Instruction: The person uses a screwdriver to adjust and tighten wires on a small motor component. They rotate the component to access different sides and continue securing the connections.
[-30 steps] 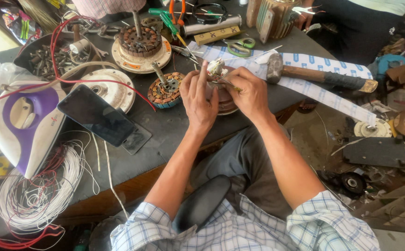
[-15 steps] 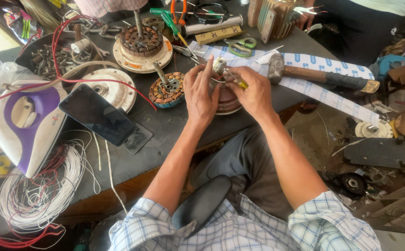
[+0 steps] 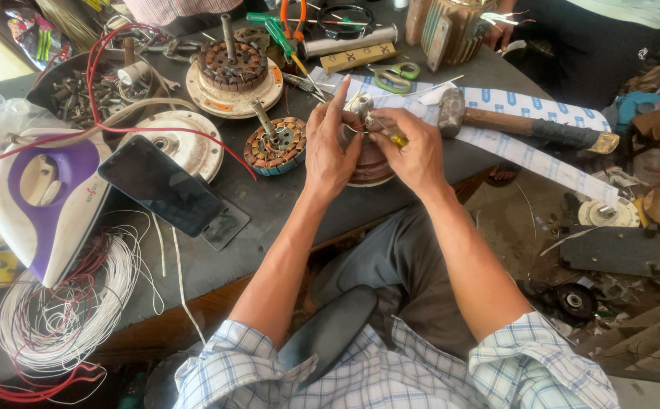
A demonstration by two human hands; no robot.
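Copper-wound stator (image 3: pixel 369 163) beneath both hands' fingers (image 3: pixel 335 106)

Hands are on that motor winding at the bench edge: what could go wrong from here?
1. The round brown wound motor part sits near the table edge; pressure from the left hand or right hand might tip it off.
2. The wooden-handled hammer lies close beside the right hand; a nudge may knock it.

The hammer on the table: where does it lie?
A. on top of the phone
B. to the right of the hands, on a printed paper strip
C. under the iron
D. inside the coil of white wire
B: the hammer lies on the paper strip, right of both hands.
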